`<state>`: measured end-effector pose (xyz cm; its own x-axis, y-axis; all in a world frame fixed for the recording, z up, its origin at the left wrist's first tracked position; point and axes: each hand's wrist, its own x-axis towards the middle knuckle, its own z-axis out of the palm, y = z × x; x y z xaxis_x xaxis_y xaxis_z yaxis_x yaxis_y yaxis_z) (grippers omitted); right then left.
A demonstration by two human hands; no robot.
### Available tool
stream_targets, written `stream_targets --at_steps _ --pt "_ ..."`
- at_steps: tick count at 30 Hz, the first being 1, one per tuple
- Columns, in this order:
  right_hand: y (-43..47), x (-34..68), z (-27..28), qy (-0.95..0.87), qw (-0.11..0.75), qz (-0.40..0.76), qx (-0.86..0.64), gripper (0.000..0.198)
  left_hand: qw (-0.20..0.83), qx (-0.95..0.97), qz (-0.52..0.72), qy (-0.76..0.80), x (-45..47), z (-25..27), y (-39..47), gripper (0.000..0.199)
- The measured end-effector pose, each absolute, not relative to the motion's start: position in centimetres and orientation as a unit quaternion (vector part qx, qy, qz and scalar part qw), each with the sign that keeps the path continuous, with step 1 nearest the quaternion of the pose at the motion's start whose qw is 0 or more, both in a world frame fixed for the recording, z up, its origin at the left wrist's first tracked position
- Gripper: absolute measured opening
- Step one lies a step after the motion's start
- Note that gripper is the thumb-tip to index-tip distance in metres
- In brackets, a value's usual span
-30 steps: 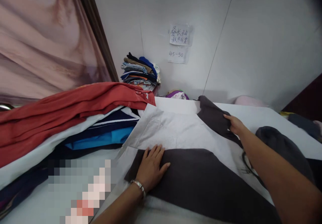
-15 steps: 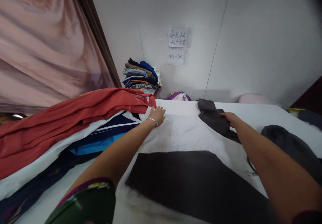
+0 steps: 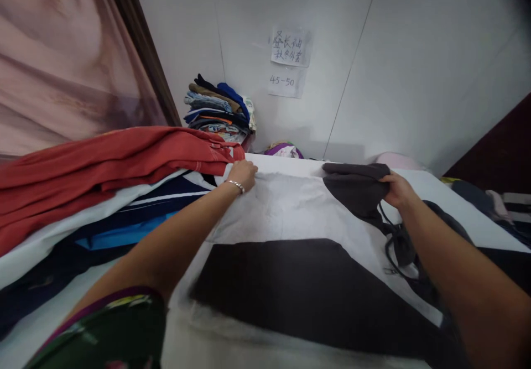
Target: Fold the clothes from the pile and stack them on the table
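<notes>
A jacket with a white lining [image 3: 286, 208] lies spread in front of me, a large dark grey panel [image 3: 307, 291] across its near part. At the far left corner, beside a red garment [image 3: 124, 159], my left hand [image 3: 244, 175] has its fingers curled down on the jacket's white edge. My right hand [image 3: 397, 189] pinches the dark grey sleeve [image 3: 357, 186] at the far right, where the cloth is folded over and slightly raised. Below the right hand are a black cord [image 3: 388, 253] and a small zip pull [image 3: 390, 271]. My right forearm hides part of the dark cloth there.
Layered garments, including a blue one [image 3: 128, 233], lie to the left. Folded clothes [image 3: 218, 109] stand in a stack by the wall. More clothes [image 3: 477, 197] are at the right on the white table [image 3: 440, 183]. Paper notes [image 3: 290, 48] hang on the wall.
My left hand has gone from lying flat with fingers spread to curled on the jacket's edge. My right hand has pulled the sleeve rightward, flattening its fold. The view has shifted slightly.
</notes>
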<state>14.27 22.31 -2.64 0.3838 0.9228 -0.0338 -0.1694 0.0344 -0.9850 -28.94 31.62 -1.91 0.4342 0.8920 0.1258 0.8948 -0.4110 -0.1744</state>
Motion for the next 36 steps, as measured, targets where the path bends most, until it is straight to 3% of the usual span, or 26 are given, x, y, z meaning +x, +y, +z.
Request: stream_targets --at_steps 5,10,14,20,28,36 --pt "13.1 15.6 -3.5 -0.363 0.616 0.412 -0.565 0.031 0.137 -0.900 -0.078 -0.407 -33.3 -0.8 24.0 0.020" --pt "5.1 15.2 -8.2 -0.334 0.521 0.492 -0.612 0.024 0.091 -0.939 -0.033 -0.331 -36.4 -5.0 17.8 0.023" --pt "3.3 14.3 -9.7 -0.331 0.480 0.552 -0.596 0.017 0.088 -0.932 -0.010 -0.352 -36.7 -7.5 16.8 0.023" --pt "4.6 13.3 -9.1 -0.301 0.424 0.572 -0.635 0.021 0.094 -0.925 0.007 -0.368 -36.3 -7.1 16.6 0.027" --pt "4.3 13.5 -9.8 -0.275 0.527 0.538 -0.598 0.032 -0.046 -0.882 -0.066 -0.464 -37.0 -5.5 16.8 0.043" --pt "3.2 13.6 -11.3 -0.222 0.552 0.551 -0.585 0.035 0.043 -0.808 -0.026 -0.587 -35.9 -3.9 22.0 0.038"
